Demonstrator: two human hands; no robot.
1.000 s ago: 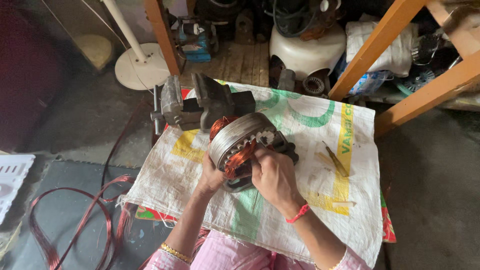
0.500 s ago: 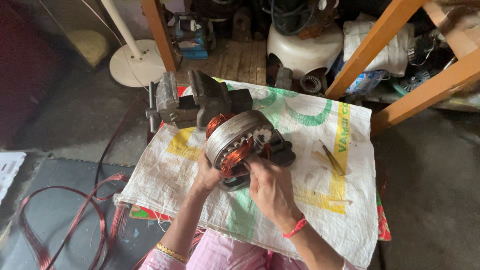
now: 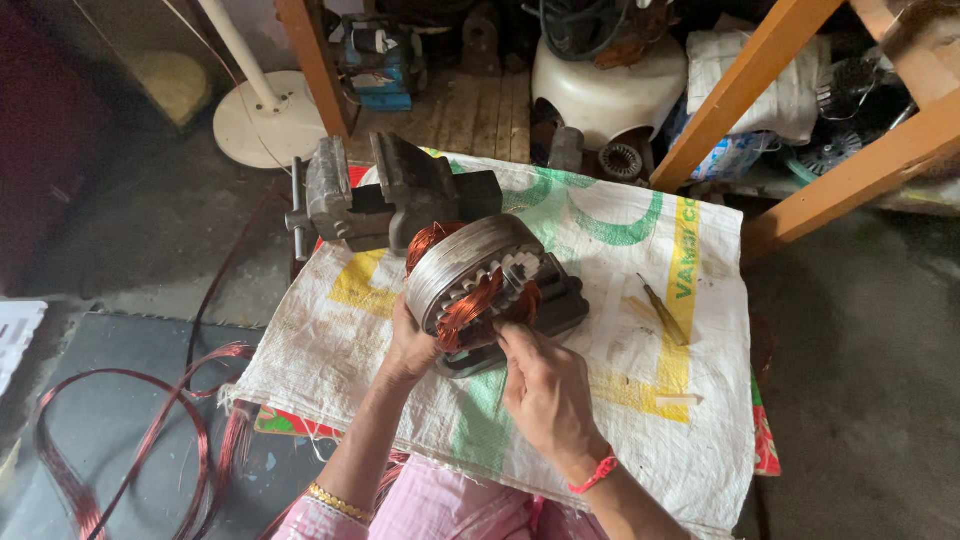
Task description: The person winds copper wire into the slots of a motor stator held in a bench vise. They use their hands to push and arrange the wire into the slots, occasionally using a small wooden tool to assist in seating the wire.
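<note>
A low desk is covered with a white woven sack printed in green and yellow, its red edging showing at the lower corners. At the far edge of the desk sits a grey bench vise, and just in front of it a motor stator with a ribbed steel core and copper windings rests tilted on a dark block, roughly in the middle of the sack. The left hand cups the stator's near left side, fingers wrapped against the steel ring. The right hand, with a red thread at the wrist, has its fingers drawn together at the copper coil on the open face; whether it pinches a wire or a small tool cannot be told. A slim tool with a yellowish handle lies on the sack to the right, apart from both hands. The floor is bare grey concrete with a dark mat at lower left, where loops of reddish copper wire trail. Behind the desk stand a white fan base, a blue motor, a white rounded housing and slanting orange wooden beams with cluttered parts behind.
</note>
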